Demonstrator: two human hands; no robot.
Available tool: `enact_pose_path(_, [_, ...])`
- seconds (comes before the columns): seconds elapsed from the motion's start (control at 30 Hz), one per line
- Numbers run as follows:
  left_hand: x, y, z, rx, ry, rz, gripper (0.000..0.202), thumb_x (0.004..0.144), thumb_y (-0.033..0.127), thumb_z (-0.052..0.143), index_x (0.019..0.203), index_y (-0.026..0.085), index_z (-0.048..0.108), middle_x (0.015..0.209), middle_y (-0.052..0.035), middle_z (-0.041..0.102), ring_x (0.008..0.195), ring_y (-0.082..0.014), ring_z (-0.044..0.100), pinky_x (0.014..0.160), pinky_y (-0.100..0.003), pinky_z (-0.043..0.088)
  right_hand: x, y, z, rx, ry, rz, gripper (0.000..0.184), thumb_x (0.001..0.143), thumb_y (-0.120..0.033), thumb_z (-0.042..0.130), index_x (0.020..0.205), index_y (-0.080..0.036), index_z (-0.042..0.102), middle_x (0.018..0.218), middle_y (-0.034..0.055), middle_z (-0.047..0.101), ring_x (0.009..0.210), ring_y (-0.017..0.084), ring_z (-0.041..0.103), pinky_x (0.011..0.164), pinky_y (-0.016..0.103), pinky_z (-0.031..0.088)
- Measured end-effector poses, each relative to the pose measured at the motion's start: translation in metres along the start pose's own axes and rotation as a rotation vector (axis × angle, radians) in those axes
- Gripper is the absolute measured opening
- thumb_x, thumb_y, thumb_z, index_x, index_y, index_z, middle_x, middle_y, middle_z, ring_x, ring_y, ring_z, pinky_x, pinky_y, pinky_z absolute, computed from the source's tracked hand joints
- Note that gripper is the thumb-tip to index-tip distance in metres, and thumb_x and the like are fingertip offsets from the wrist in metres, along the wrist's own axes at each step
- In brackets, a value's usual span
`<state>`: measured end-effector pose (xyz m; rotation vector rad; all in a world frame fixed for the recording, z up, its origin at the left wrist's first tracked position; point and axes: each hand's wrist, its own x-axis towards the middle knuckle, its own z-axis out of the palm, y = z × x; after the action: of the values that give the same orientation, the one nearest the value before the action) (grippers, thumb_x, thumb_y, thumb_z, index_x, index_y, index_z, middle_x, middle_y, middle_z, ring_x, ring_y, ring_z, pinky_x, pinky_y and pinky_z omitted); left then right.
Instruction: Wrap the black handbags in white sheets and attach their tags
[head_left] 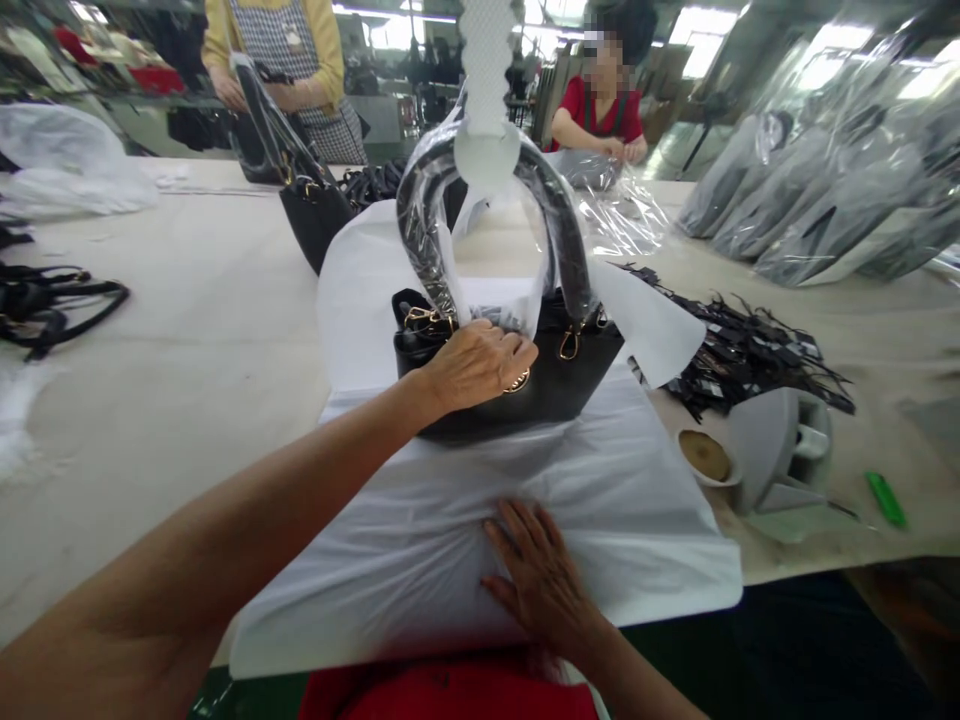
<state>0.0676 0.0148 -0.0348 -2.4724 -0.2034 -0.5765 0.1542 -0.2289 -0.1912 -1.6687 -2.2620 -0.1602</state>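
Observation:
A black handbag (555, 385) with gold clasps stands upright on a stack of white tissue sheets (622, 500). Its arched handles (562, 230) are wrapped in clear plastic, with white foam wrap (486, 90) rising above them. My left hand (480, 362) rests on the bag's front top edge, fingers curled against it. My right hand (536, 575) lies flat with fingers spread on the white sheets near the table's front edge.
A grey tape dispenser (765, 450) and a green lighter (885, 498) lie at the right. A pile of black tags (750, 350) sits behind them. Bagged handbags (825, 200) stack at far right. Black straps (45, 300) lie left. Two other people work across the table (187, 330).

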Motion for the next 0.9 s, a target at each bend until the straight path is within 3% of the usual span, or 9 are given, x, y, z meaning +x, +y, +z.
enact_pose_path(0.3, [0.000,-0.002,0.003,0.013,0.029,-0.007,0.023,0.086,0.006,0.037,0.087,0.011,0.059,0.063,-0.0038,0.061,0.056,-0.0189,0.059,0.053,-0.031,0.035,0.053,0.035,0.018,-0.054,0.016,0.119,0.041,0.090,-0.043,0.051,0.124,-0.021,0.058,0.136,0.0151,0.050,0.125,0.031,0.042,0.102,0.050,0.032])
enact_pose_path(0.43, [0.000,-0.002,0.001,-0.001,0.013,-0.004,0.023,0.085,0.005,0.037,0.086,0.012,0.058,0.062,-0.0035,0.061,0.056,-0.0181,0.059,0.053,-0.030,0.035,0.066,0.040,0.006,-0.046,0.078,0.089,0.029,0.091,-0.026,0.051,0.117,-0.021,0.061,0.126,0.0147,0.056,0.116,0.027,0.048,0.095,0.045,0.036])
enact_pose_path(0.53, [-0.001,-0.003,0.001,-0.011,0.010,0.001,0.023,0.085,0.004,0.036,0.089,0.011,0.057,0.065,-0.0038,0.062,0.057,-0.0177,0.059,0.053,-0.031,0.035,0.043,0.024,-0.011,0.091,0.070,-0.045,0.029,0.091,-0.016,0.046,0.116,-0.018,0.060,0.108,0.0108,0.064,0.099,0.021,0.055,0.087,0.036,0.041])
enact_pose_path(0.6, [-0.002,-0.003,0.001,-0.016,0.005,-0.001,0.023,0.084,0.004,0.036,0.091,0.011,0.057,0.067,-0.0041,0.063,0.057,-0.0178,0.059,0.053,-0.031,0.036,0.016,0.011,-0.017,0.208,-0.021,-0.081,0.029,0.091,-0.026,0.049,0.118,-0.018,0.058,0.108,0.0099,0.064,0.100,0.020,0.055,0.089,0.035,0.042])
enact_pose_path(0.67, [-0.002,-0.003,0.002,-0.020,0.005,-0.001,0.022,0.085,0.004,0.036,0.091,0.011,0.057,0.067,-0.0041,0.063,0.057,-0.0176,0.059,0.054,-0.031,0.037,-0.010,0.002,-0.015,0.235,-0.092,-0.139,0.053,0.084,-0.046,0.057,0.128,-0.017,0.051,0.123,0.0140,0.059,0.117,0.026,0.048,0.098,0.042,0.038])
enact_pose_path(0.73, [-0.002,-0.003,0.003,-0.019,0.009,0.003,0.022,0.085,0.005,0.037,0.090,0.011,0.057,0.066,-0.0038,0.063,0.057,-0.0174,0.059,0.054,-0.031,0.037,-0.028,-0.001,-0.008,0.221,-0.156,-0.215,0.077,0.075,-0.055,0.062,0.138,-0.016,0.041,0.135,0.0170,0.050,0.130,0.031,0.037,0.106,0.049,0.030])
enact_pose_path(0.8, [-0.002,-0.003,0.003,-0.016,0.018,0.006,0.021,0.085,0.005,0.037,0.090,0.011,0.057,0.066,-0.0034,0.062,0.057,-0.0173,0.059,0.054,-0.031,0.037,-0.036,0.000,-0.001,0.215,-0.241,-0.226,0.085,0.071,-0.050,0.064,0.142,-0.016,0.033,0.142,0.0175,0.043,0.135,0.032,0.030,0.110,0.053,0.024])
enact_pose_path(0.9, [-0.002,-0.003,0.002,-0.026,0.024,0.012,0.021,0.085,0.005,0.036,0.087,0.012,0.056,0.064,-0.0031,0.061,0.056,-0.0177,0.058,0.053,-0.031,0.037,-0.033,0.002,0.002,0.249,-0.355,-0.184,0.083,0.069,-0.035,0.061,0.144,-0.016,0.031,0.147,0.0180,0.037,0.138,0.034,0.026,0.112,0.057,0.018])
